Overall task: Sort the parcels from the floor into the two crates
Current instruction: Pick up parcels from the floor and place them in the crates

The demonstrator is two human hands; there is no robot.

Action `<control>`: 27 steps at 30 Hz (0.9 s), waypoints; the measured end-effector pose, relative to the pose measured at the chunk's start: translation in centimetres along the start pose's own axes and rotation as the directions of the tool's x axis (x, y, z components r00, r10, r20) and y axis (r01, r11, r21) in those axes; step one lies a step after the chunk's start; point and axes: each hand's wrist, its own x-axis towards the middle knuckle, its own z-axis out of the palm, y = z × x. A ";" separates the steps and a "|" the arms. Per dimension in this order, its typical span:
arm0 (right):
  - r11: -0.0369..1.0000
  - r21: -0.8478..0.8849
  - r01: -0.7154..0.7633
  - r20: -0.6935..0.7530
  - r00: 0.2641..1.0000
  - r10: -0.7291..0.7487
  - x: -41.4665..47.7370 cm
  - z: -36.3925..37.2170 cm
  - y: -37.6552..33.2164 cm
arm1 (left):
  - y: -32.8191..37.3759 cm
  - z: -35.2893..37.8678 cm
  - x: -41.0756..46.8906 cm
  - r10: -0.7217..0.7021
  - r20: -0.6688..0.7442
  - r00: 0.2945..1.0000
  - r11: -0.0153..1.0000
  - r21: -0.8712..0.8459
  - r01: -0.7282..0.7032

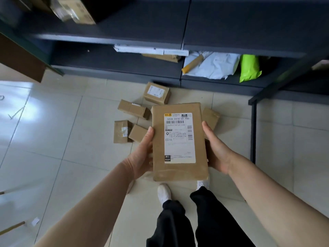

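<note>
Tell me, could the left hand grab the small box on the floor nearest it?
Probably not yet. The left hand grips the big parcel by its edge, sharing it with the right hand. The small box lies uncovered on the floor, so letting go should free the way.

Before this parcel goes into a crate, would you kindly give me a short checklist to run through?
1. Grip: left hand and right hand hold the flat parcel by its long edges, thumbs on top: ok.
2. Label faces up, C018 readable: ok.
3. Target crate located: cannot tell, no crate in view.
4. Floor just ahead of the shoes: cannot tell, the held parcel hides it.
5. Floor sorted: not ok, small boxes lie on the tiles near the shelf.
</note>
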 end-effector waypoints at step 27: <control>0.763 0.325 0.559 -0.560 0.764 -0.321 -25.1 4.3 18.4 | 0.3 15.6 -12.8 -0.208 0.356 0.911 0.690 0.713 -0.121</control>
